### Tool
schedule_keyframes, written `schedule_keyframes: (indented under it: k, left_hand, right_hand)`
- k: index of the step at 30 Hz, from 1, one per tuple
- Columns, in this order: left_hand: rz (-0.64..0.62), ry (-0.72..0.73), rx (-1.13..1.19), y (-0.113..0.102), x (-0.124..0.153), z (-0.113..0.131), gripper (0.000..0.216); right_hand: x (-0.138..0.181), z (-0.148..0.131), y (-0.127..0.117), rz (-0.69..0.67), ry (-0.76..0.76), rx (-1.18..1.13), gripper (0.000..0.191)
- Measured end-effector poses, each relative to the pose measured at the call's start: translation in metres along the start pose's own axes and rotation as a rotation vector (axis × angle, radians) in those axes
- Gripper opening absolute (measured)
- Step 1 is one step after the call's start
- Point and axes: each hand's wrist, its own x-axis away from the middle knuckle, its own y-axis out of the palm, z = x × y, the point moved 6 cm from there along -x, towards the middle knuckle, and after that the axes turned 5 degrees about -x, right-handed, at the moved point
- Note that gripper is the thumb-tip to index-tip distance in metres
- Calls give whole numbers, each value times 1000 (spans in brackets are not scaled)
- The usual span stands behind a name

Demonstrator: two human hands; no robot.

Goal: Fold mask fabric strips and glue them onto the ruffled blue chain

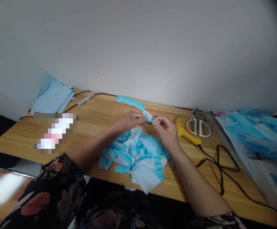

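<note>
Between my two hands is a small blue-and-white piece of mask fabric [148,115], partly folded. My left hand [134,122] pinches its left side between thumb and fingers. On the other side my right hand [165,126] grips it the same way, fingers curled. Just below them lies a loose heap of blue and white fabric pieces [138,152], reaching the table's front edge. Behind the hands, a row of folded blue pieces [130,102] overlaps in a strip near the wall.
Right of my hands lie a yellow glue gun [186,132] with a black cord and white-handled scissors [197,124]. Blue fabric strips [262,130] cover the far right. Face masks [53,97] are stacked at the back left, near a grey-white bundle [86,99] and a blurred-out item [56,130].
</note>
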Motion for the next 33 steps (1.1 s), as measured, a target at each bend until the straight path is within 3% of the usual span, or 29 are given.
schedule_keyframes:
  k: [4, 7, 19, 33]
  left_hand:
    - [0, 12, -38, -2, 1, 0, 28]
    - [-9, 17, -74, -2, 1, 0, 29]
    - [-14, -5, -33, -1, 0, 2, 32]
    - [85, 10, 284, -8, -6, -8, 35]
  right_hand:
    - [0, 5, 1, 12, 58, -81, 41]
    - [-1, 3, 3, 6, 81, -96, 51]
    - [0, -1, 6, 21, 118, -167, 46]
    - [1, -1, 4, 17, 89, -72, 42]
